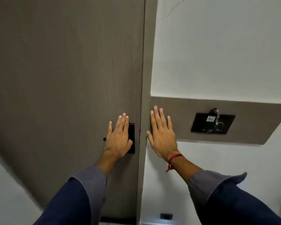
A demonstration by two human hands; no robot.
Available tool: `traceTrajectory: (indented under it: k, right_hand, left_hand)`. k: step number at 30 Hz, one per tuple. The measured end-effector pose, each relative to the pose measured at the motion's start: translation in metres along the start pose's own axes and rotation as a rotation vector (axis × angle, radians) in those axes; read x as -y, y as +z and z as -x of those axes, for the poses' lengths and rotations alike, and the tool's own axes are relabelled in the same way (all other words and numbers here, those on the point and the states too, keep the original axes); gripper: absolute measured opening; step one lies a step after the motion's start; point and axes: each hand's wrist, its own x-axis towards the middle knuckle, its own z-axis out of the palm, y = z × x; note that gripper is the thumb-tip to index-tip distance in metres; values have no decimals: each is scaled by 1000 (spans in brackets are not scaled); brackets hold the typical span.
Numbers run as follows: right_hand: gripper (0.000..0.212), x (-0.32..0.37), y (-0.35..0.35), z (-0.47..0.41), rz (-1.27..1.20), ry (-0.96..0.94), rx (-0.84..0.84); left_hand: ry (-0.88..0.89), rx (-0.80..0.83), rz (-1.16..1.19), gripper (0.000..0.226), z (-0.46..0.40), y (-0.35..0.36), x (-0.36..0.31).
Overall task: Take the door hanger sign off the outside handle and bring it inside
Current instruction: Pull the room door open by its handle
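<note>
Looking down my head view at a closed grey-brown door (63, 78) with both bare hands raised in front of it. My left hand (118, 137) is spread flat, fingers straight and slightly fanned, palm toward the door; it covers most of the black lock plate (131, 132), and a short black tip of the lever handle (104, 139) pokes out to the left of the hand. Nothing is held in it. My right hand (162, 135) is likewise flat and wide, fingers extended upward, lying over the edge where the door frame (147, 62) meets a grey-brown wall panel (250, 120); it holds nothing either. I cannot tell whether either palm actually touches the surface or hovers just off it. A red and yellow thread band (173, 158) circles the right wrist, with a loose end hanging down. Both forearms wear dark blue sleeves (75, 200) with grey turned-back cuffs. On the wall panel, well to the right of my right hand, sits a black card holder (212, 125) with a small white tag and some metal keys at its top. The wall (225, 46) above and below the panel is white. The door hanger sign does not show anywhere in this view; I cannot locate it from this side of the door.
</note>
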Motion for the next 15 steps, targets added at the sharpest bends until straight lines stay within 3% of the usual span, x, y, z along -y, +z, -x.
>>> traceTrajectory:
  k: [8,15]
  right_hand:
    - [90,24,58,-4,92,118,-71]
    - [100,23,93,-15,135,136,-198]
  left_hand:
    - [-44,110,21,60,18,64,15]
    - [-175,11,128,65,-8,83,18]
